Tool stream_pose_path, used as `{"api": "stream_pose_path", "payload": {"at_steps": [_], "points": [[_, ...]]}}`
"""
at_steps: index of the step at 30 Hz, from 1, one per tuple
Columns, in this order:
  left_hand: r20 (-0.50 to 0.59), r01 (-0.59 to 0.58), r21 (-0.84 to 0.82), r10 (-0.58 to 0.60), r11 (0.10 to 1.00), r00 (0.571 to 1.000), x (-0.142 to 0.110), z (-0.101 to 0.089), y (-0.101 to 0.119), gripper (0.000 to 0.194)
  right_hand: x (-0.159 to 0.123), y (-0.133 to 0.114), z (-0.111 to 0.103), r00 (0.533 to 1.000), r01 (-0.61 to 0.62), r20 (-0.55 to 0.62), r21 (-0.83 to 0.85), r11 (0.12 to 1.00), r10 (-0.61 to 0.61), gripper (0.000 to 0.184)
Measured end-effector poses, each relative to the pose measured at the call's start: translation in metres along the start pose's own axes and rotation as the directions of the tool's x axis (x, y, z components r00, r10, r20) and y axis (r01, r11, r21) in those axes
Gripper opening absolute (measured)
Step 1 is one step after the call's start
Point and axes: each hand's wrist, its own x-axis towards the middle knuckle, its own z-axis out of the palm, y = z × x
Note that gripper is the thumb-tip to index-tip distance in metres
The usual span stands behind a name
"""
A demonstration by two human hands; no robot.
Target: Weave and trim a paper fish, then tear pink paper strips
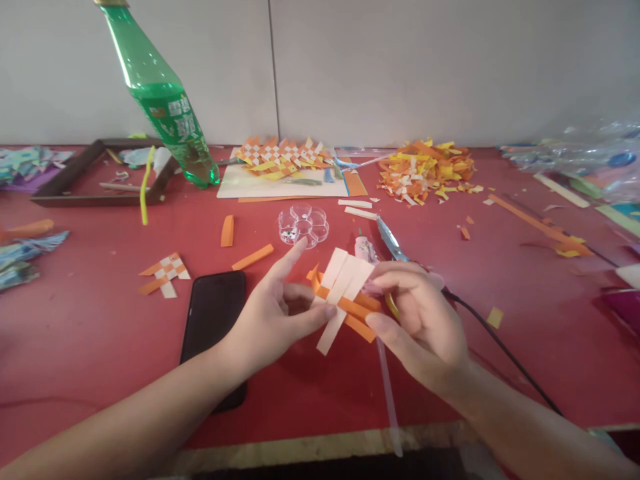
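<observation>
A piece of interlaced orange and cream paper strips [344, 280] is held up between my two hands over the table. My left hand [280, 300] pinches it at its left side with thumb and fingers, the index finger stretched out away from it. At its right side, the thumb and fingers of my right hand [425, 320] grip the paper strip ends. Just behind the strips stand a pink glue gun [367, 250] and a pair of scissors [393, 240], partly hidden by my right hand. A finished woven fish-like piece [170, 270] lies at the left.
A black phone [215, 313] lies under my left forearm. A clear flower-shaped palette [315, 227] sits ahead. Farther back are a green bottle [175, 120], a dark frame [60, 193], woven pieces on a white board [235, 183], and a paper-scrap heap [425, 170]. A black cord [500, 340] runs right.
</observation>
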Motion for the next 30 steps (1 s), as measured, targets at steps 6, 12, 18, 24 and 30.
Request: {"api": "stream_pose_path", "payload": {"at_steps": [6,12,18,24,30], "points": [[0.105,-0.047,0.033,0.044,0.998,0.993,-0.006,0.004,0.004,0.101,0.004,-0.004,0.001,0.975,-0.02,0.221,0.081,0.997,0.001,0.02],[0.09,-0.042,-0.037,0.045,0.998,0.995,-0.007,0.005,0.001,0.107,0.009,-0.006,0.002,0.964,0.005,0.263,0.108,0.994,-0.033,0.019],[0.113,-0.049,-0.132,0.065,0.99,0.991,-0.007,0.004,-0.007,0.105,0.005,-0.005,0.004,0.962,-0.104,0.265,0.146,0.984,0.063,0.023],[0.045,-0.112,-0.131,0.119,0.985,0.992,-0.003,0.005,-0.006,0.055,0.005,-0.002,0.004,0.976,-0.028,0.217,0.042,0.999,0.018,0.021],[0.068,-0.013,-0.159,0.024,0.987,0.997,0.0,0.005,-0.003,0.015,0.007,-0.005,0.006,0.988,-0.009,0.156,0.046,0.999,0.002,0.019]]}}
